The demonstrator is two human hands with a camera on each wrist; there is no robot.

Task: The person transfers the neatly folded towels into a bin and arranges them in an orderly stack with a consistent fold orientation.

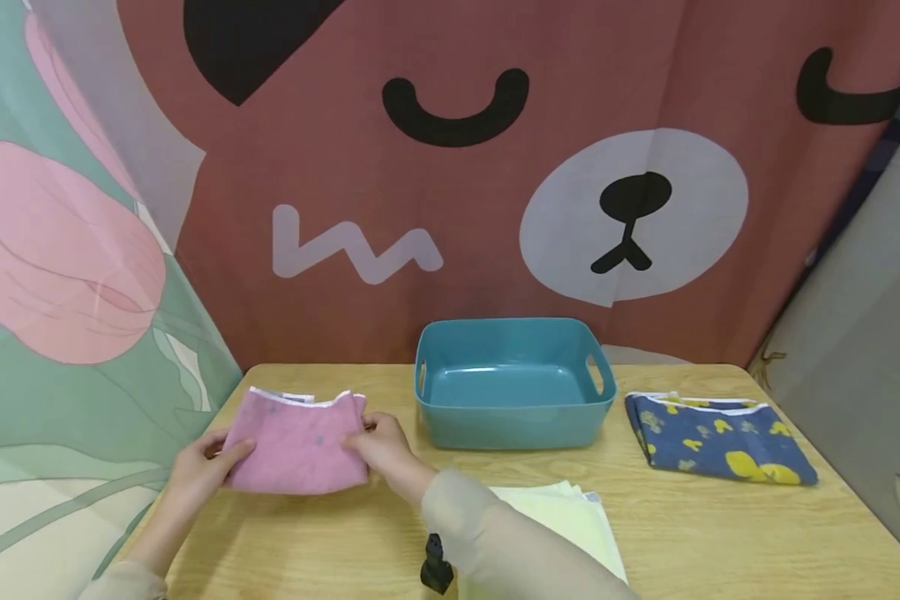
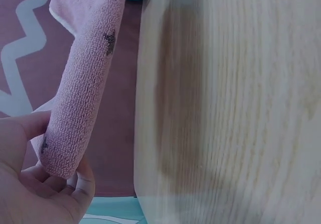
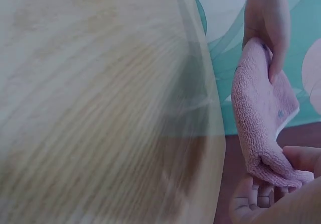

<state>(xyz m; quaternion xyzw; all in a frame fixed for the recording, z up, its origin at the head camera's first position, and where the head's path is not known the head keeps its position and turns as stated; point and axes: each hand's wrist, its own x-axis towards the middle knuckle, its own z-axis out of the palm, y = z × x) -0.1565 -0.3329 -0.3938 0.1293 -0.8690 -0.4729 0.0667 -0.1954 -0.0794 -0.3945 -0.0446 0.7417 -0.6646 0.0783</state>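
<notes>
A folded pink towel (image 1: 296, 446) with white edging and small grey marks is held up above the left part of the table. My left hand (image 1: 204, 467) pinches its left side, thumb on the front and fingers behind. On the towel's right side my right hand (image 1: 382, 446) grips the same way. In the left wrist view the towel's thick rounded fold (image 2: 85, 88) lies between thumb and fingers of the left hand (image 2: 47, 179). The right wrist view shows the towel (image 3: 258, 108) stretched between both hands, its lower fold sagging a little.
A teal plastic basket (image 1: 513, 425) with side handle holes stands at the table's back middle. Right of it lies a folded blue towel (image 1: 720, 442) with yellow patterns. A pale yellow towel (image 1: 570, 521) lies in front, partly under my right sleeve, beside a small black object (image 1: 437, 567).
</notes>
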